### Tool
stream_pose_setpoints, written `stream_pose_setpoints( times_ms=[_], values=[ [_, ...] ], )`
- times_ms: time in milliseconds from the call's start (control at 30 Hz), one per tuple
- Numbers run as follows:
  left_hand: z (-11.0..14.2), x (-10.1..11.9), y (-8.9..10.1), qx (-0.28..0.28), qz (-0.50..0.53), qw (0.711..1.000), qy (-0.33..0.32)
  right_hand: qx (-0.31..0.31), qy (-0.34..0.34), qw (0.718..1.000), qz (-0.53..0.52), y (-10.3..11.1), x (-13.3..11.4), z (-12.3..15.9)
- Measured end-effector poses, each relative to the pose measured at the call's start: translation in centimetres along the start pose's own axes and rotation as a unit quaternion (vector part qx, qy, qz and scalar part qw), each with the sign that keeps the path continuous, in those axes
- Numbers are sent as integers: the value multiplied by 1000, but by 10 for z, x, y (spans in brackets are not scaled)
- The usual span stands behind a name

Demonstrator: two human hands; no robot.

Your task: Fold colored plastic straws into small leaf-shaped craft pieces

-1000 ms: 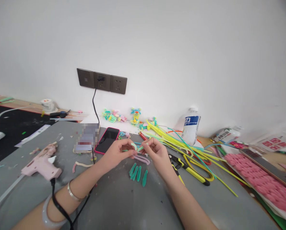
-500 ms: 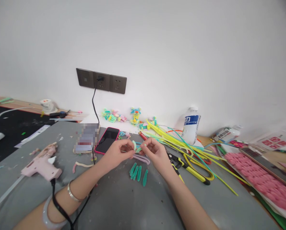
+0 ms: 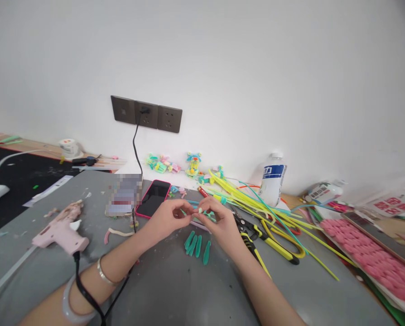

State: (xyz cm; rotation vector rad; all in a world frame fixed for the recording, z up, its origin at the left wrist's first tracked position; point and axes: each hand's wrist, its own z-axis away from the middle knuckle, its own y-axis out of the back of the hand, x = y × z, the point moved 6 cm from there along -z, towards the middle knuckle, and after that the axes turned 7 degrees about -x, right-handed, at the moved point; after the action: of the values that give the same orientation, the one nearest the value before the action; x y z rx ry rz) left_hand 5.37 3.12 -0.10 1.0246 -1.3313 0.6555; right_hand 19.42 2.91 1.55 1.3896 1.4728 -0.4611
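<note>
My left hand (image 3: 166, 219) and my right hand (image 3: 219, 222) meet above the grey table (image 3: 175, 285), fingertips pinched together on a small pale green pipe-cleaner piece (image 3: 200, 210). Several short teal pipe-cleaner loops (image 3: 197, 246) lie on the table just below my hands. A lilac bent piece peeks out under my right hand. A phone with a pink case (image 3: 152, 198) lies just beyond my left hand.
A pink glue gun (image 3: 61, 231) lies at the left, its black cord running past my left wrist. Yellow-handled pliers (image 3: 268, 240) and a heap of yellow-green pipe cleaners (image 3: 257, 199) are at the right, with a white bottle (image 3: 271, 179), small finished figures (image 3: 192, 164) and a tray of pink pieces (image 3: 368, 258).
My fingertips have closed in on each other, and the pale green piece has been bent from an open curve into a small folded bit between them. The view shifted slightly.
</note>
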Motion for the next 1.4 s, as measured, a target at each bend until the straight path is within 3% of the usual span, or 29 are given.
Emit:
stream_pose_setpoints(
  times_ms=[300,800,1067,1400],
  values=[
    [-3,-9,4,-8,83,996,26,-61,-150,980,-118,-3,18,0],
    [-2,-7,3,-6,38,999,23,-69,-206,956,-197,-8,23,2],
    [1,-6,-5,-36,196,979,28,-43,-204,955,-212,-1,23,2],
    [-1,-5,2,-7,162,987,-6,-59,-197,953,-222,-2,19,2]
  ],
)
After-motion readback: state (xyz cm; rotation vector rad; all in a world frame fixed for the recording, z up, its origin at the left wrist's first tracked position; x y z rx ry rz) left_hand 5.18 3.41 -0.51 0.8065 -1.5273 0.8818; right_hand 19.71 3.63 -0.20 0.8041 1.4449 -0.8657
